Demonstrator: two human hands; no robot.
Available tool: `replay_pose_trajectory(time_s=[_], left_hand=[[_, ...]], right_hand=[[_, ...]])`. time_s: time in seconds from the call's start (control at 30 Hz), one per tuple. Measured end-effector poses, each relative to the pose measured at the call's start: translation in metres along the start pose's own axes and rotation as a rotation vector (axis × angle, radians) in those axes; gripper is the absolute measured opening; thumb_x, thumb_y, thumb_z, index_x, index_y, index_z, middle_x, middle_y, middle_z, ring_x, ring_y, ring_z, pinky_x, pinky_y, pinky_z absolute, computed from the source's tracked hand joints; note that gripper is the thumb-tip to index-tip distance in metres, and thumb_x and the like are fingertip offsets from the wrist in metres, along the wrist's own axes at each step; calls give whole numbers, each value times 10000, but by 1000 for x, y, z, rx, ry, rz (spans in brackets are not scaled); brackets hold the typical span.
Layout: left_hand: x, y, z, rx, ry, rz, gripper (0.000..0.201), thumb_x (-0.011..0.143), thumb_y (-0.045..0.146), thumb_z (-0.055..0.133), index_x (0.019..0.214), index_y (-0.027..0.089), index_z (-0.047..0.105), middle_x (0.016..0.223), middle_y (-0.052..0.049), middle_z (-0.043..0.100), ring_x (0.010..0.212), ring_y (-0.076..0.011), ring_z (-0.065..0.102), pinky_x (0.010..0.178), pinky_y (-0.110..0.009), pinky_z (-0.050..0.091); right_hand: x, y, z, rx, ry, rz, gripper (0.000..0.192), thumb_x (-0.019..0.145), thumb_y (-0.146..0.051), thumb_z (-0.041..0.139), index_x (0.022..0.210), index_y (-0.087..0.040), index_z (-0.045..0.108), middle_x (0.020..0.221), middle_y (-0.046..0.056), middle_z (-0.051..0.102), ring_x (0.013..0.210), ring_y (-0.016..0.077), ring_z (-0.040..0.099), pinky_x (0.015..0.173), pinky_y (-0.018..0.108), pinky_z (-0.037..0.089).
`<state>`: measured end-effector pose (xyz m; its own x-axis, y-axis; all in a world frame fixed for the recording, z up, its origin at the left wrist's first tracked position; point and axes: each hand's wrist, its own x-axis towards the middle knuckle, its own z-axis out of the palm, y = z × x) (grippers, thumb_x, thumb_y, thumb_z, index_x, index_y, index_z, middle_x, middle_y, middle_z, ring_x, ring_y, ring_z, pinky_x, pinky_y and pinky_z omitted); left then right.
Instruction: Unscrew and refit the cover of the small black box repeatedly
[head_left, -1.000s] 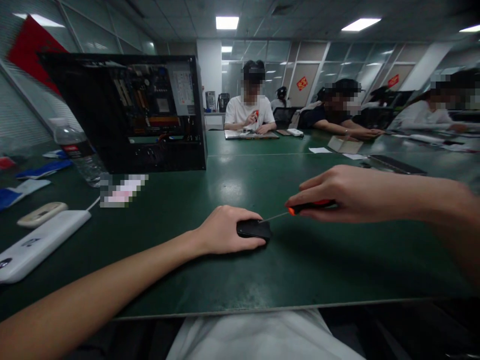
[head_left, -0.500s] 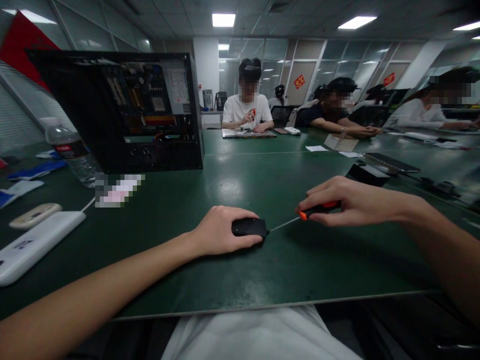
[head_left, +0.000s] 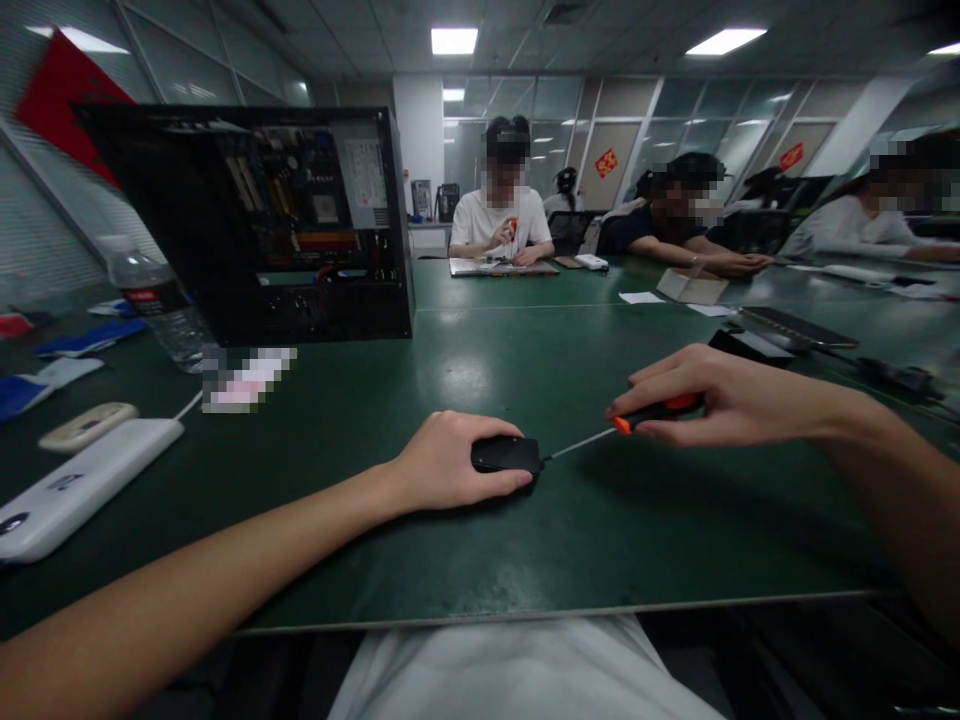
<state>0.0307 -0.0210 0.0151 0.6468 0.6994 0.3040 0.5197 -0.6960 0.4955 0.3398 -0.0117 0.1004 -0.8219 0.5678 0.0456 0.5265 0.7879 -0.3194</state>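
Note:
My left hand (head_left: 444,462) rests on the green table, its thumb and fingers wrapped round a small black box-shaped block (head_left: 508,456). The block lies on the tabletop and its underside is hidden. In my right hand (head_left: 686,400) is a screwdriver (head_left: 651,413) with a black and orange handle, pinched between thumb and fingers. Its thin steel shaft slants down to the left, and the tip meets or nearly meets the block's right end; I cannot tell whether it is inserted.
An open black computer case (head_left: 315,310) stands back left, with a plastic bottle (head_left: 161,315) beside it. A white power bank (head_left: 97,490) lies at the left. Behind my right hand is a dark flat device (head_left: 799,327). Across the table (head_left: 480,560), a person (head_left: 501,220) works.
The view has turned slightly left, so everything sits a little further right. My right hand and the screwdriver have drawn back slightly to the right. The left hand's grip is unchanged.

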Motion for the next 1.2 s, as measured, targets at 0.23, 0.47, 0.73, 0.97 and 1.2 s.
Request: replay_pose_trajectory(time_s=[0.23, 0.47, 0.73, 0.97, 1.2], left_hand=[[0, 1, 0, -18, 5, -2, 418, 832, 499, 742, 1132, 208, 764, 1032, -37, 799, 887, -220, 737, 764, -292, 498], [0, -1, -2, -55, -37, 10, 460, 843, 521, 748, 1179, 206, 749, 1115, -49, 790, 977, -232, 732, 848, -301, 493], [0, -3, 0, -29, -8, 38, 471, 852, 516, 745, 1189, 188, 732, 1123, -62, 784, 971, -237, 726, 823, -304, 490], [-1, 1, 3, -32, 56, 80, 420, 841, 420, 762, 1162, 154, 717, 1109, -87, 771, 966, -242, 711, 861, -324, 507], [-6, -13, -21, -145, -41, 93, 571, 814, 337, 791, 1328, 146, 635, 1243, -95, 729, 1107, -236, 692, 965, -319, 507]], right_hand=[[4, 2, 0, -11, -45, -37, 310, 977, -373, 562, 1101, -173, 763, 866, 70, 717, 720, 127, 645, 627, 227, 455], [27, 39, 27, -448, 112, -129, 535, 973, -614, 489, 960, -152, 758, 795, 77, 663, 659, 140, 606, 591, 252, 384], [45, 58, 61, -419, 82, -181, 597, 998, -635, 388, 999, -134, 713, 895, 97, 669, 780, 166, 625, 663, 255, 422], [45, 63, 79, -338, 103, -164, 616, 1015, -642, 322, 904, -149, 674, 790, 67, 643, 662, 134, 576, 612, 243, 367], [42, 62, 76, -341, 218, -201, 501, 1022, -567, 424, 933, -141, 672, 760, 45, 668, 614, 111, 585, 582, 230, 372]])
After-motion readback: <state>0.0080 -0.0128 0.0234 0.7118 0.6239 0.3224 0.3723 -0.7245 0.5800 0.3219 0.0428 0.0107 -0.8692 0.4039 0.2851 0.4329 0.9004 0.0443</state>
